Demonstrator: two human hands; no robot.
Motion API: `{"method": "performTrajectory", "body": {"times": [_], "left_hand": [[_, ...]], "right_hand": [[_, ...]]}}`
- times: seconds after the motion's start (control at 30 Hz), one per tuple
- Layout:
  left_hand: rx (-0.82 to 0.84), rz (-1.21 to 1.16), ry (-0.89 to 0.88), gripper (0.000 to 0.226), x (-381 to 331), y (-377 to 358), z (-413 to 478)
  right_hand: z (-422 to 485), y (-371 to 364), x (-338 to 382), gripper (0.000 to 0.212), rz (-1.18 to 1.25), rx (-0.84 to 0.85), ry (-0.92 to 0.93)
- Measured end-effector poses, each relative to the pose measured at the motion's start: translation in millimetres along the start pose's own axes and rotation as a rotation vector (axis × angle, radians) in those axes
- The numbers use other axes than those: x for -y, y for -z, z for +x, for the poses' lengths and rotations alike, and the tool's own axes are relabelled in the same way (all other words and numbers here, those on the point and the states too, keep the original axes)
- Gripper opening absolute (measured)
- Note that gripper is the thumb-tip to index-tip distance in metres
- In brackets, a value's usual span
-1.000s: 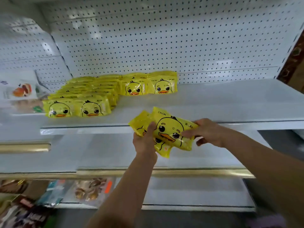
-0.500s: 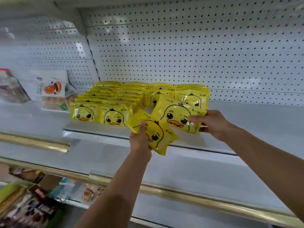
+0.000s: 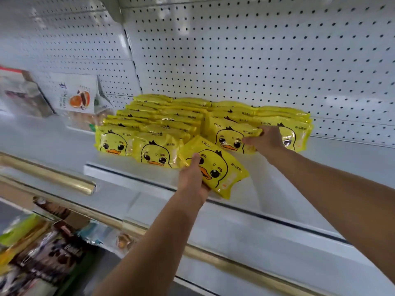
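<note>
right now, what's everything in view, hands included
left duck packet: 1, yellow, tilted over shelf edge
right duck packet: 1, yellow, upright against the rows
shelved duck packets: many, yellow, rows on upper shelf
pastry bag: 1, white, left of the rows
upper shelf: 1, white, centre
pegboard: 1, white, behind shelf
rails: 2, gold, below shelf
snack packs: several, mixed colours, bottom left
left hand: 1, grips left duck packet
right hand: 1, grips right duck packet
</note>
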State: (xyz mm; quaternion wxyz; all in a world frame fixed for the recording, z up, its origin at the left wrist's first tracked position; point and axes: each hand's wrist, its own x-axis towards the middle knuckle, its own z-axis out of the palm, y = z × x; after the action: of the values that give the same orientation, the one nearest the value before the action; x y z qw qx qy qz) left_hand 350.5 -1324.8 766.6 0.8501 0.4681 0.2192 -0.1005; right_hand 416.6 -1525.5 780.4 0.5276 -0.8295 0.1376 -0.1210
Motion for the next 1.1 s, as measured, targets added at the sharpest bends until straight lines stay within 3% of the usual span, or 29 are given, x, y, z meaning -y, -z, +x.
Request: {"method": "performTrajectory", "body": {"times": [0.4,0.5,0.57,0.63,0.7,0.8,0.87,1.0,1.1], "left_hand": [[-0.006,-0.051,0.005,0.034,6,1,12],[0.000,-0.068,-0.005,0.035,8,-1,12],[0.000,-0.086,-0.005,0.037,8,-3,12],[0.005,-0.110,-0.008,0.038,9,-5,12],[0.016,-0.133,-0.032,0.040,11,-9,12],[0.039,-0.186,-0.073,0.043,16,-21,14],[0.041,-0.221,-0.085,0.041,19,-34,14],[0.080,-0.153,-0.055,0.043,29,-59,10],[0.150,-0.028,-0.029,0.043,32,-73,13]], "right_hand": [[29,-30,5,0.070,-0.271,-0.112,0.040],[28,-29,7,0.066,-0.346,-0.121,0.073],[21,-24,8,0.059,-0.366,-0.219,0.154],[10,-18,8,0.046,-0.256,-0.293,0.227],[-6,-7,11,0.033,-0.034,-0.148,0.174],[-39,12,11,0.042,0.244,0.308,-0.157],[-54,20,4,0.037,0.344,0.479,-0.246],[-61,33,-12,0.014,0.350,0.346,-0.190],[-51,56,-25,0.017,0.334,0.219,-0.184]]}}
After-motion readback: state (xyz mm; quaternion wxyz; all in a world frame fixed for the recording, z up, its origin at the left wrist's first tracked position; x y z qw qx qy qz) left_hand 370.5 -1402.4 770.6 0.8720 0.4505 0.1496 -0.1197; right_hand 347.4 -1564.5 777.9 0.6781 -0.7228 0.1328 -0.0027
